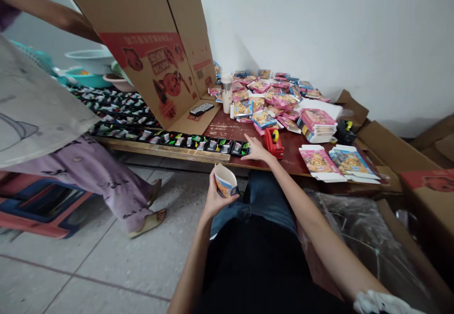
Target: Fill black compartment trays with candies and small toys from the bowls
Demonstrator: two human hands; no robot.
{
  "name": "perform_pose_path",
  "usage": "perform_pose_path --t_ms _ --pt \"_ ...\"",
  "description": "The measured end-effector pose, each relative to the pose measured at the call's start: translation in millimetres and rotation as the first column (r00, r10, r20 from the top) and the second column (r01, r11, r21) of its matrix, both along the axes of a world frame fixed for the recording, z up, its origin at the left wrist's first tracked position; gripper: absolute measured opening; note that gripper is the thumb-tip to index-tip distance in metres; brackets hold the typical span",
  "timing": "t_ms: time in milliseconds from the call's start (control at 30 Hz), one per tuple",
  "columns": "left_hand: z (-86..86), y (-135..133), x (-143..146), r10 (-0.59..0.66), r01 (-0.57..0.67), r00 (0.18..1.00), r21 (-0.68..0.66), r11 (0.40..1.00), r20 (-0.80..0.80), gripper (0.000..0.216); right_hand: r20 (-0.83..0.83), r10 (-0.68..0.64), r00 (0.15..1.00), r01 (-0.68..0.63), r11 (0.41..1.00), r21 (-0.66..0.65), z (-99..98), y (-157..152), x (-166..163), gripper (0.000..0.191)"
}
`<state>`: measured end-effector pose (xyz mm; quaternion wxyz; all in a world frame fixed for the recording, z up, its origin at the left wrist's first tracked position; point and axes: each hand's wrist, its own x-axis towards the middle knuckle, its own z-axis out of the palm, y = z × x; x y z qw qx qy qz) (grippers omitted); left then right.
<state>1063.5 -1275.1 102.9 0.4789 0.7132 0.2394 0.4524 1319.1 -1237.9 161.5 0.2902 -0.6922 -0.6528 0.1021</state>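
Observation:
My left hand (217, 198) is closed around a small printed cardboard box (226, 181), blue and orange, its open end facing up above my lap. My right hand (258, 149) is spread at the table's front edge, thumb and fingers apart, at the end of a row of black trays. The nearest black tray (237, 148) holds small packets and green pieces; whether my fingertips touch it I cannot tell. Just right of that hand stands a red tape dispenser (274, 143).
Filled pink and blue boxes (260, 101) pile up against the wall. Flat boxes (321, 160) and a stack (317, 122) lie to the right. A large carton (156, 68) and a cup (227, 94) stand behind the trays. At left, another person (39, 110) reaches behind the carton.

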Motion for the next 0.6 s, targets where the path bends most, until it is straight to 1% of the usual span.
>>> perform_pose_path --t_ms 33,67,100,200,300,400,467,500,600 --pt "-1.4 1.8 -1.8 -0.002 0.002 1.000 0.006 1.000 -0.007 0.110 0.044 -0.028 0.999 0.031 0.997 -0.072 -7.6 6.4 8.3 0.116" --pt "-2.9 3.8 -3.4 0.000 0.000 1.000 0.014 1.000 -0.016 0.113 0.078 -0.048 0.996 0.056 0.992 -0.110 -14.7 9.8 14.1 0.118" --pt "-4.3 5.7 -4.7 0.001 -0.001 1.000 0.023 1.000 -0.026 0.115 0.106 -0.062 0.992 0.075 0.990 -0.116 -21.1 10.6 17.5 0.117" --pt "-6.4 10.3 -6.3 -0.006 0.007 0.999 0.027 1.000 -0.038 0.119 0.162 -0.117 0.980 0.123 0.992 -0.028 -33.9 3.1 18.1 0.109" --pt "-5.8 12.9 -6.1 -0.002 0.002 1.000 -0.011 1.000 -0.005 0.120 0.167 -0.184 0.969 0.178 0.983 0.047 -37.8 -9.4 13.4 0.104" --pt "-7.9 17.1 -8.1 0.011 -0.011 1.000 -0.025 1.000 -0.005 0.115 0.110 -0.226 0.968 0.218 0.973 0.078 -33.3 -24.6 7.3 0.101" --pt "-12.3 21.8 -11.5 -0.020 0.020 0.999 -0.018 1.000 -0.031 0.109 0.068 -0.207 0.976 0.199 0.974 0.111 -24.9 -39.4 1.0 0.100" --pt "-15.0 24.3 -13.5 -0.052 0.052 0.998 -0.018 0.999 -0.045 0.106 0.056 -0.172 0.983 0.164 0.978 0.127 -19.2 -48.5 -3.0 0.100" --pt "-21.9 29.6 -17.4 -0.176 0.173 0.981 -0.039 0.984 -0.083 0.105 0.052 -0.001 0.999 -0.006 0.991 0.135 -0.6 -79.3 -17.8 0.101"
